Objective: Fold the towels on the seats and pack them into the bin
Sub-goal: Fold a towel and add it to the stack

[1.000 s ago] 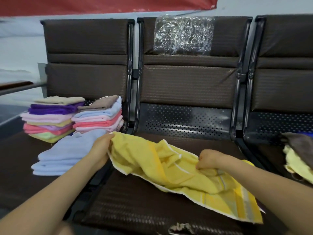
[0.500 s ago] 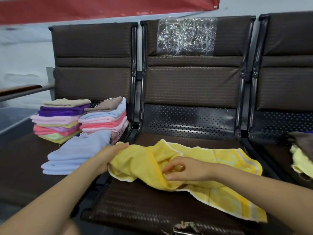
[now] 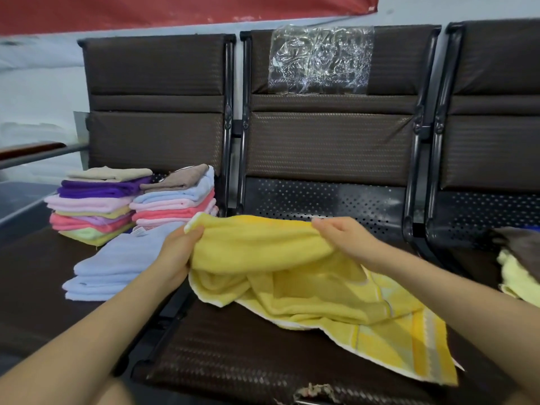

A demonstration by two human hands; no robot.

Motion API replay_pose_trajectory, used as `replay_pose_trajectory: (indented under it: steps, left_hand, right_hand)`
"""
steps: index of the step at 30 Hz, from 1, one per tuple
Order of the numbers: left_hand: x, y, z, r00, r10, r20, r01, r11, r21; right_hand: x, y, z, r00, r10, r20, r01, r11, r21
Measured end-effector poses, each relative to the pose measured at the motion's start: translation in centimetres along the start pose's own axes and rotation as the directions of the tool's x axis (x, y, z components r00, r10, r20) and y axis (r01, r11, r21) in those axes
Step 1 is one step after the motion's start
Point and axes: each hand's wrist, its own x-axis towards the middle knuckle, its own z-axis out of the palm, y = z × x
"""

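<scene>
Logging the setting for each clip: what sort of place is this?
Probably a public waiting area or hall rather than a home. A row of linked brown padded seats on black metal frames with perforated panels lines a plain pale wall with a red banner hung above.

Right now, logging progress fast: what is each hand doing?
Left hand: grips the yellow terry towel at its upper edge.
Right hand: pinches the same towel's upper edge.

I see brown seats (image 3: 233, 361). Left seat: folded towel stacks (image 3: 96, 206), light-blue towels (image 3: 117, 267). Middle seat: yellow towel (image 3: 336, 299). Right seat: crumpled towels (image 3: 520, 264).
</scene>
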Motion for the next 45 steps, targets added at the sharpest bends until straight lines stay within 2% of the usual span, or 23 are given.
replay_pose_trajectory:
  steps: [1, 3, 5, 6, 8, 10, 12, 13, 16, 18, 20, 25, 27, 30, 31, 33, 36, 38, 40, 42, 44, 45]
  left_hand:
    - [0.0, 0.1, 0.0, 0.998, 0.019, 0.068, -0.019, 1.000, -0.003]
    - [0.5, -0.4, 0.0, 0.989, 0.025, 0.146, -0.028, 0.999, 0.020]
    - [0.9, -0.9, 0.1, 0.987, 0.020, 0.159, -0.029, 0.998, 0.055]
    - [1.1, -1.2, 0.1, 0.993, 0.009, 0.119, -0.018, 0.997, 0.075]
    - [1.4, -1.4, 0.5, 0.999, -0.043, -0.009, 0.044, 0.994, 0.100]
    - [1.9, -1.5, 0.5, 0.981, -0.135, -0.136, 0.147, 0.986, 0.083]
    - [1.9, -1.7, 0.5, 0.976, -0.163, -0.142, 0.178, 0.979, 0.098]
    - [1.8, -1.8, 0.5, 0.979, -0.163, -0.119, 0.178, 0.976, 0.129]
    - [1.1, -2.0, 1.0, 0.982, -0.168, -0.083, 0.184, 0.951, 0.249]
    - [0.7, -2.3, 1.8, 0.983, -0.178, -0.042, 0.182, 0.936, 0.302]
    - [0.4, -2.4, 2.1, 0.982, -0.177, -0.057, 0.186, 0.916, 0.356]
    - [0.3, -2.4, 2.3, 0.983, -0.183, -0.028, 0.182, 0.924, 0.336]
    - [0.5, -2.5, 2.3, 0.982, -0.188, -0.034, 0.190, 0.937, 0.293]
    - [0.6, -2.6, 2.9, 0.982, -0.190, 0.010, 0.186, 0.967, 0.172]
    - [0.6, -2.6, 3.2, 0.980, -0.199, 0.011, 0.196, 0.972, 0.132]
    - [0.6, -2.4, 3.9, 0.976, -0.217, 0.025, 0.216, 0.974, 0.063]
    - [1.1, -1.7, 5.1, 0.975, -0.209, 0.072, 0.210, 0.978, -0.015]
    - [1.6, -0.5, 5.6, 0.985, -0.169, 0.039, 0.172, 0.978, -0.121]
    - [2.4, 0.9, 5.9, 0.992, -0.128, 0.009, 0.127, 0.963, -0.239]
    - [3.4, 2.0, 6.0, 0.996, -0.089, 0.012, 0.089, 0.961, -0.261]
    - [4.9, 2.5, 6.2, 0.996, -0.069, -0.055, 0.055, 0.974, -0.218]
    - [6.0, 2.4, 6.3, 0.990, -0.069, -0.123, 0.046, 0.983, -0.178]
  right_hand:
    - [0.1, -0.1, -0.8, 0.999, 0.009, 0.044, -0.009, 1.000, -0.001]
    - [0.1, 0.6, -1.9, 0.981, 0.067, 0.181, -0.046, 0.992, -0.120]
    - [-0.3, 2.3, -2.4, 0.945, 0.193, 0.265, -0.124, 0.959, -0.255]
    - [-0.4, 3.5, -2.7, 0.929, 0.246, 0.277, -0.171, 0.948, -0.269]
    - [-0.9, 4.7, -3.6, 0.920, 0.302, 0.249, -0.257, 0.946, -0.197]
    - [-1.0, 5.0, -4.6, 0.934, 0.312, 0.174, -0.317, 0.948, 0.000]
    - [-0.7, 5.1, -5.1, 0.948, 0.303, 0.100, -0.316, 0.936, 0.157]
    - [-0.4, 5.4, -5.0, 0.950, 0.305, 0.062, -0.311, 0.933, 0.179]
    - [-0.3, 7.1, -3.5, 0.944, 0.330, 0.003, -0.330, 0.944, -0.015]
    - [-0.7, 8.2, -2.1, 0.921, 0.382, 0.082, -0.354, 0.904, -0.240]
    - [-1.1, 8.8, -1.0, 0.901, 0.413, 0.130, -0.325, 0.845, -0.425]
    - [-3.2, 6.3, -0.3, 0.879, 0.452, 0.149, -0.346, 0.822, -0.452]
    - [-5.0, 5.2, -0.1, 0.840, 0.512, 0.183, -0.422, 0.826, -0.375]
    - [-8.0, 3.9, 0.5, 0.782, 0.562, 0.270, -0.564, 0.822, -0.078]
    - [-8.8, 3.1, 0.8, 0.771, 0.560, 0.303, -0.596, 0.802, 0.036]
    - [-9.5, 2.1, 1.3, 0.788, 0.526, 0.320, -0.583, 0.805, 0.112]
    - [-8.3, 1.3, 0.3, 0.898, 0.398, 0.187, -0.399, 0.916, -0.032]
    - [-6.8, 0.6, -1.8, 0.944, 0.323, 0.061, -0.323, 0.946, -0.007]
    - [-5.1, 0.3, -4.5, 0.949, 0.314, -0.030, -0.304, 0.936, 0.174]
    - [-3.1, 0.0, -6.9, 0.938, 0.332, -0.095, -0.277, 0.887, 0.368]
    - [-0.3, -0.3, -8.5, 0.914, 0.362, -0.182, -0.257, 0.866, 0.429]
    - [1.4, -0.2, -9.1, 0.894, 0.376, -0.245, -0.261, 0.880, 0.396]
